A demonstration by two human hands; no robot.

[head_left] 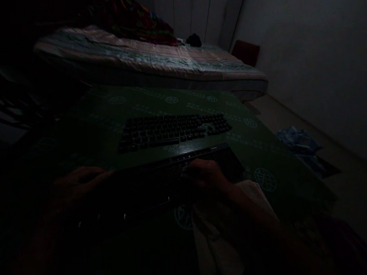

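Note:
A black keyboard (161,177) lies slantwise on the green table, its near left part lost in shadow. My left hand (81,177) holds its far left edge, with the fingers partly hidden in the dark. Over the right half of the keyboard, my right hand (203,171) is closed with the fingers curled in. Something small and pale shows by its fingertips, too dim to name. Loose black keycaps (170,128) are laid out in keyboard order just beyond. Under my right forearm lies a pale cloth (218,238).
The green table (283,165) bears a pattern of white globes and lettering. Behind it stands a bed (155,61) with a striped sheet and a dark red patterned cloth (140,22). A bluish bundle (299,139) lies on the floor at right, near the wall (318,73).

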